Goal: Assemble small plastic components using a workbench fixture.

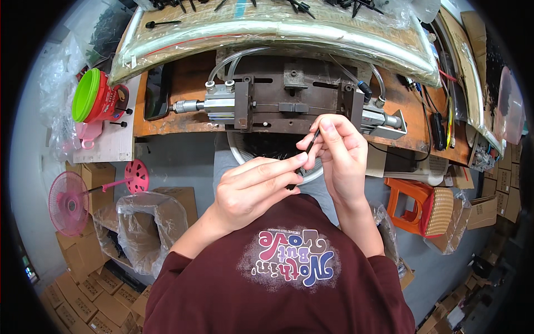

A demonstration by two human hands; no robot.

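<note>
A slender black rod-like part (312, 143) slants between my hands, above my lap. My right hand (341, 151) pinches its upper end between thumb and fingertips. Around its lower end the fingers of my left hand (255, 186) are closed, hiding its middle. What exactly the part is, I cannot make out. Just beyond my hands stands a dark metal fixture (272, 123) with a small black block (293, 107) at its centre. Below the fixture's front edge, partly behind my hands, is a white round basin (238, 149) with a dark mass of thin pieces inside.
Air cylinders (219, 104) with clear hoses flank the fixture on a wooden bench (183, 127). A plastic-covered shelf (272, 33) holds black parts above. Left are a red-green bucket (89, 97) and pink fan (69, 203); right, an orange stool (409, 203). Cartons (78, 298) lie around.
</note>
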